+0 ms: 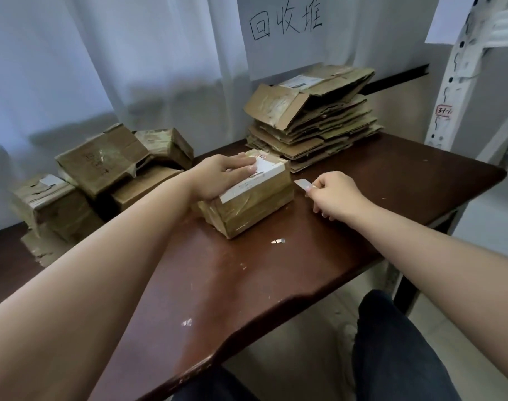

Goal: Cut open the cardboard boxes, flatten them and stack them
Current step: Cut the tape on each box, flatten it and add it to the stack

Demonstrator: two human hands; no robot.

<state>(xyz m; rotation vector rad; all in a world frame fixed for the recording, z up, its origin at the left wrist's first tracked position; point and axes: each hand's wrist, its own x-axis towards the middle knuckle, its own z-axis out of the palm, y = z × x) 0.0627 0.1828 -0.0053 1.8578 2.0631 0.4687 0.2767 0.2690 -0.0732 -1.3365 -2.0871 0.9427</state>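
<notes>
Lying under left fingers [251,166]: box [255,204]

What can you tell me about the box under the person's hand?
The box is brown cardboard, closed and wrapped in shiny clear tape, with a white label across its top. It sits flat on the dark wooden table, turned at an angle. The left hand rests on top of it. The right hand holds a small blade by its right end.
</notes>
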